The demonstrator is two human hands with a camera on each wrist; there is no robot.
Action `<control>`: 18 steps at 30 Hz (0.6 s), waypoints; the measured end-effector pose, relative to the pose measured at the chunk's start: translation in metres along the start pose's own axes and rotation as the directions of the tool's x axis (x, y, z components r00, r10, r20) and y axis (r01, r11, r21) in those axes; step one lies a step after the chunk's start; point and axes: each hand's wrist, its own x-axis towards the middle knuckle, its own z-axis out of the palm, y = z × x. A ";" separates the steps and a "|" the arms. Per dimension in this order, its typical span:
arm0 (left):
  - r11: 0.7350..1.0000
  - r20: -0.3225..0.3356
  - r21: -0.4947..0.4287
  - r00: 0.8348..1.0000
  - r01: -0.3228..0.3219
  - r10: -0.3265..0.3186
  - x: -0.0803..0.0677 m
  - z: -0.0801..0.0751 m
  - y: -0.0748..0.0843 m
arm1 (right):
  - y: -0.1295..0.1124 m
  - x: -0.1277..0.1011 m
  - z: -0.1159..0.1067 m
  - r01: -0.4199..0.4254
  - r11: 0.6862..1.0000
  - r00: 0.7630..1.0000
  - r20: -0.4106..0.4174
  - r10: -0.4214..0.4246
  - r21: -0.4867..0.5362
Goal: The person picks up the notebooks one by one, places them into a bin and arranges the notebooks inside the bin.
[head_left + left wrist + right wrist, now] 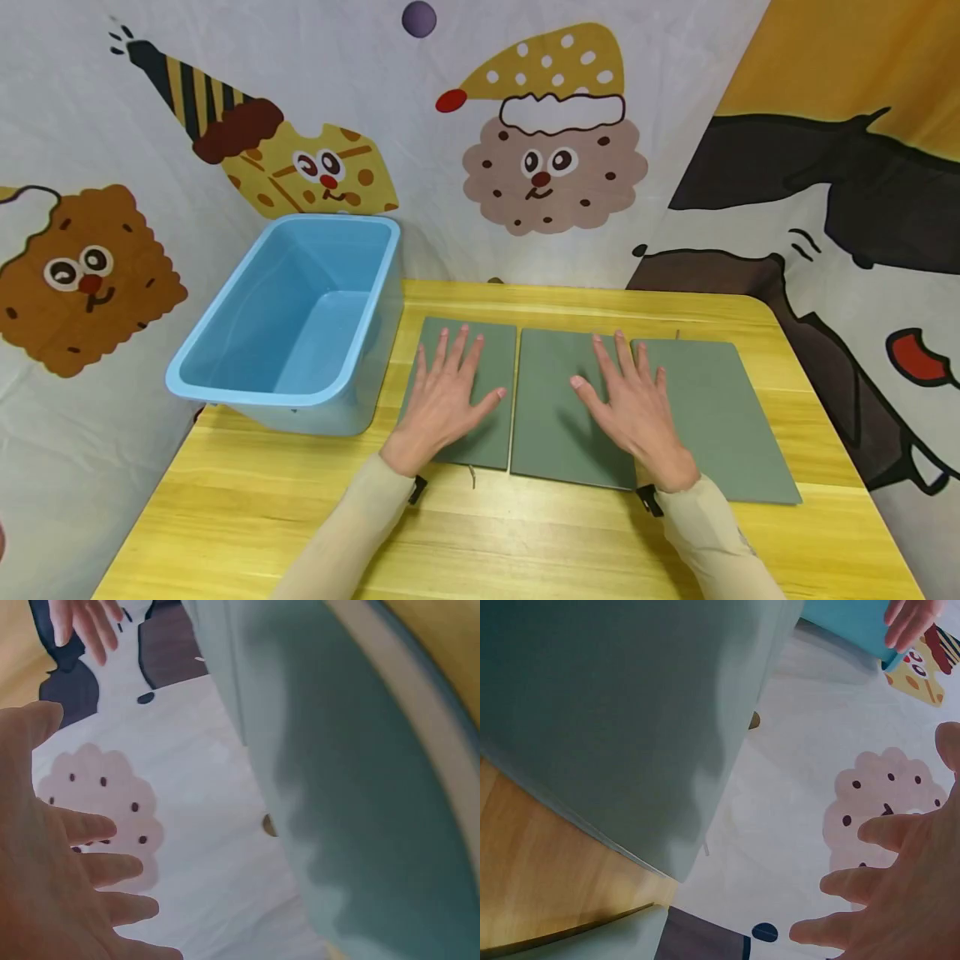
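Note:
Three flat grey-green notebooks lie in a row on the table: a left one [487,437], a middle one [547,375] and a right one [727,417]. Thin ribbon-like ends poke out from the left and right ones. My left hand [438,400] hovers over the left notebook with fingers spread. Over the middle and right notebooks is my right hand [637,408], palm down, its fingers also spread and a shadow beneath it. Both wrist views show the left hand [52,877] and right hand [900,885] apart from the covers, holding nothing.
A light blue plastic tub [382,333] stands at the table's left, with nothing seen inside. The wooden table [465,542] backs onto a cloth [435,167] printed with cartoon biscuits and cheese.

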 end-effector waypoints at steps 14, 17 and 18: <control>0.997 -0.185 0.022 0.980 -0.071 0.074 -0.014 -0.051 0.003 | -0.010 -0.013 -0.018 0.013 0.998 1.000 -0.007 -0.013 0.068; 0.997 -0.215 0.028 0.973 -0.075 0.080 -0.018 -0.064 -0.001 | -0.012 -0.015 -0.022 0.022 0.997 1.000 -0.006 -0.021 0.078; 0.997 -0.226 0.033 0.971 -0.075 0.080 -0.020 -0.069 -0.002 | -0.013 -0.016 -0.023 0.024 0.996 1.000 -0.004 -0.024 0.080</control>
